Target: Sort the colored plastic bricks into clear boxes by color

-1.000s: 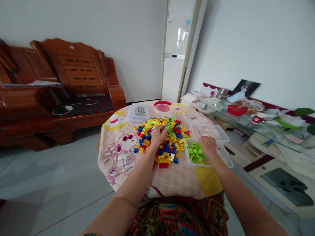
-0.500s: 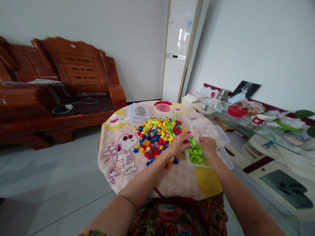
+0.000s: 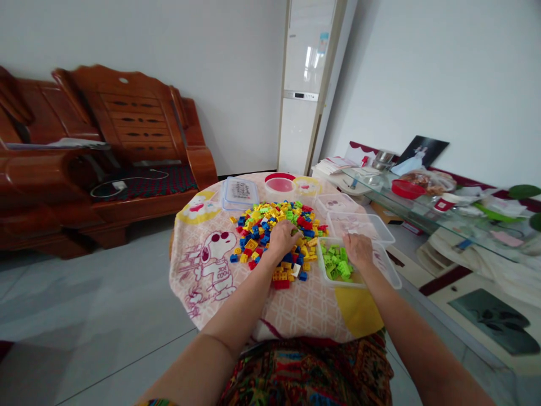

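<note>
A heap of small plastic bricks (image 3: 270, 223) in blue, yellow, red and green lies on a round table covered by a cartoon-dog cloth (image 3: 211, 254). My left hand (image 3: 282, 238) rests on the near right side of the heap, fingers curled down onto the bricks; what they hold is hidden. A clear plastic box (image 3: 382, 270) to the right holds several green bricks (image 3: 336, 262). My right hand (image 3: 358, 250) rests on this box, fingers bent over its contents.
Empty clear boxes (image 3: 359, 224) and lids (image 3: 239, 192) stand behind the heap, with a red-rimmed tub (image 3: 279, 183). A wooden sofa (image 3: 105, 152) is at the left, a tall white air conditioner (image 3: 304, 84) at the back, a cluttered glass shelf (image 3: 443, 208) at the right.
My left hand went from the heap to the green-brick box, then came back to the heap. My right hand has stayed on the box.
</note>
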A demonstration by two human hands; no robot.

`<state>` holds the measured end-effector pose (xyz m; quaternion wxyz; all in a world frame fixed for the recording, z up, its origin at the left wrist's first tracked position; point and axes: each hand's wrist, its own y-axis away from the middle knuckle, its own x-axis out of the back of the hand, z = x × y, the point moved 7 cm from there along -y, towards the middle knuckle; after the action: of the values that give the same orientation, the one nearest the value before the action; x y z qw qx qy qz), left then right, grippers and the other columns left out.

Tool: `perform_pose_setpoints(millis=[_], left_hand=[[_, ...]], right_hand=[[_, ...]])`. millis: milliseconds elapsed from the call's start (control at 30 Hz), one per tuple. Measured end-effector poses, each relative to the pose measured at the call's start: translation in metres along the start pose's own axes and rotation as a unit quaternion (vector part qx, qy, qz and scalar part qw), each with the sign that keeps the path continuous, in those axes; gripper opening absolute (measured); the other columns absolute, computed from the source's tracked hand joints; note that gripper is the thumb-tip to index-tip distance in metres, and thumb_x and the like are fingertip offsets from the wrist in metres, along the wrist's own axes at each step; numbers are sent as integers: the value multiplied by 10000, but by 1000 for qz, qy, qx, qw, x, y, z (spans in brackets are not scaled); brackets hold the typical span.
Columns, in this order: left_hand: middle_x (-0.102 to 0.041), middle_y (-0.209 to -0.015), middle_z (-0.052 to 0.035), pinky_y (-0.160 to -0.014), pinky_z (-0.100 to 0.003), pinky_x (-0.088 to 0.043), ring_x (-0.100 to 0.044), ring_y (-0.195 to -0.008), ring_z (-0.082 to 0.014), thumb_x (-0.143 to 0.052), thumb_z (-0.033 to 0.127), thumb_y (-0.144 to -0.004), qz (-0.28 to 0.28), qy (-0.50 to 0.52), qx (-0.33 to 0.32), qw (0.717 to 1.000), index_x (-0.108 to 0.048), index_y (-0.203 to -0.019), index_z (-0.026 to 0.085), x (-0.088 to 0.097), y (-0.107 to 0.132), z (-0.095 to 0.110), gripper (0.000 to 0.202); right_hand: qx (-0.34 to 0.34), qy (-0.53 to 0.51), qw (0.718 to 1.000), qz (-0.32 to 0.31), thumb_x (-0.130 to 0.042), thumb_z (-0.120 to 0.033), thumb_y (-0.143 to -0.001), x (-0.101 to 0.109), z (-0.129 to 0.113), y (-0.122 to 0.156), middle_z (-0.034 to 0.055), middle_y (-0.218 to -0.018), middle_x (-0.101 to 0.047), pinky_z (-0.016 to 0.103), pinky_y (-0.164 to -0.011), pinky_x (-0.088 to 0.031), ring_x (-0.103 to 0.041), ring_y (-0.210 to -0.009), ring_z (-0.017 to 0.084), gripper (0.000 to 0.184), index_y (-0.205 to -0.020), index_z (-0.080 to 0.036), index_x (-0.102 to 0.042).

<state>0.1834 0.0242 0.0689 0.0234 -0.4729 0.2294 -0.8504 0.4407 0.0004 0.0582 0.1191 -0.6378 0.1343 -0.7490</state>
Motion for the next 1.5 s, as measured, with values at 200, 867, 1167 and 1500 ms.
perform_pose_setpoints(millis=[200,867,1167,1500], left_hand=[[-702,-946,-65,-883,-299,-512,-654,-976,-204,-693,223,-838,-4,16,14,1000,-732,-876,183,-5,1,0,68],[-720,-1122,-101,-978,-338,-523,-665,-1064,-208,-609,159,-902,-118,250,-272,922,-699,-1174,194,-30,40,110,289],[-715,-1168,-121,-1028,-404,-516,-651,-1126,-238,-575,129,-883,-48,163,-189,967,-726,-1147,181,-25,24,74,308],[-738,-997,-99,-1002,-406,-524,-664,-1021,-245,-601,67,-773,12,47,-56,997,-775,-918,181,-2,0,10,254]], right_hand=[[2,3,1000,-6,-311,-318,-1055,-1,1,-2,153,-938,-762,337,-793,-359,-665,-872,233,495,-924,-118,-745],[2,4,1000,6,-302,-335,-1062,-3,2,0,138,-901,-750,336,-760,-317,-641,-829,223,502,-888,-127,-725],[6,-1,1000,12,-305,-338,-1063,-3,1,1,144,-910,-747,336,-774,-328,-639,-843,226,496,-898,-128,-723],[3,0,1000,-6,-304,-325,-1058,3,-1,1,158,-925,-755,344,-782,-348,-659,-870,240,496,-914,-120,-732]])
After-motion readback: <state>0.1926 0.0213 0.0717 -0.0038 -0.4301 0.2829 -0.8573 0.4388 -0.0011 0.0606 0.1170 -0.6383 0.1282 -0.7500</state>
